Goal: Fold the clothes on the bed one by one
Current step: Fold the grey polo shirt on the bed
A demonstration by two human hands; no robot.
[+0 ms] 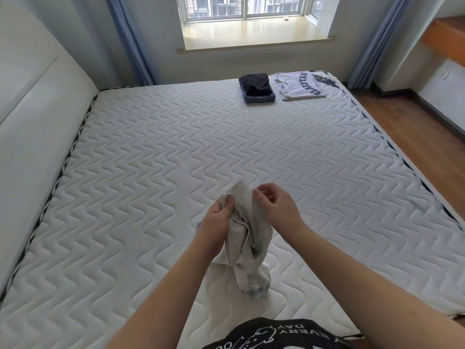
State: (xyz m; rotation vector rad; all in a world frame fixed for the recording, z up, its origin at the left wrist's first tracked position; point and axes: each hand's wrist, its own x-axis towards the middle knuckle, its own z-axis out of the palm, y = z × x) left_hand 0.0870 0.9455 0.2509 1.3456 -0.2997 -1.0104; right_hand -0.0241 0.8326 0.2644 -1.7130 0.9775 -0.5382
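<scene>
The person is standing at the near edge of the bed (151,152), holding a pale grey garment (247,238) bunched up above the quilted mattress. The left hand (216,222) is gripping the garment's upper left part, its thumb pressing into the cloth and its fingers curling behind it. The right hand (276,205) is sitting just beside the garment's upper right edge, its fingers curling and pinching at the fabric there. The garment is hanging down between the two hands in loose folds, and its lower hem is trailing onto the mattress close to the person's body.

Well apart from the hands, at the far side of the bed near the window (247,7), a folded dark pile (258,88) is lying just beside a folded white shirt with dark lettering (299,84). Blue curtains (130,44) are hanging at both sides of the window.
</scene>
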